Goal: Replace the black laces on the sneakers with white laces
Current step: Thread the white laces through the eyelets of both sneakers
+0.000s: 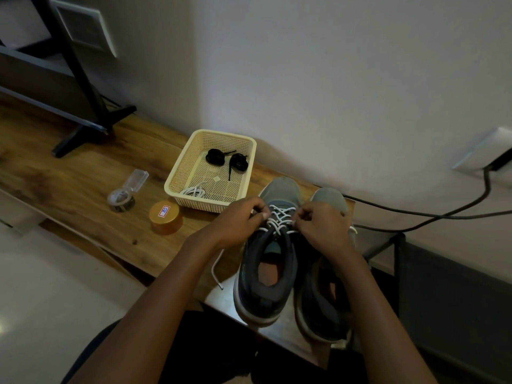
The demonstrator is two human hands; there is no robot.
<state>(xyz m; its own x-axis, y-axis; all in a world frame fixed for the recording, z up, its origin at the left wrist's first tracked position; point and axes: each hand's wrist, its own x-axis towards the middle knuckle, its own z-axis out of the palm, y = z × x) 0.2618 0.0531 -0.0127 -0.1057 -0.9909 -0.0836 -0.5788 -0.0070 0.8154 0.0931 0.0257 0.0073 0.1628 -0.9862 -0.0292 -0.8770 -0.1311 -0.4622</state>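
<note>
Two grey sneakers (266, 286) are stood on the worktop (83, 176); one's white lace (279, 220) is pinched by left hand (238, 225) and right hand (324, 228) fingers (261, 216)

Only one label carries writing: a small white sticker (164, 211) with a red border, on top of the orange lid (169, 226) on the counter (83, 173). It has two blue handwritten characters, likely digits, maybe "85" seen askew; too small to be sure. Pale tag (217, 179) on the basket (181, 164) floor: no print legible. Tape roll (121, 200): pattern only, nothing readable. Sneakers (249, 286): any branding too dark to tell.
</note>
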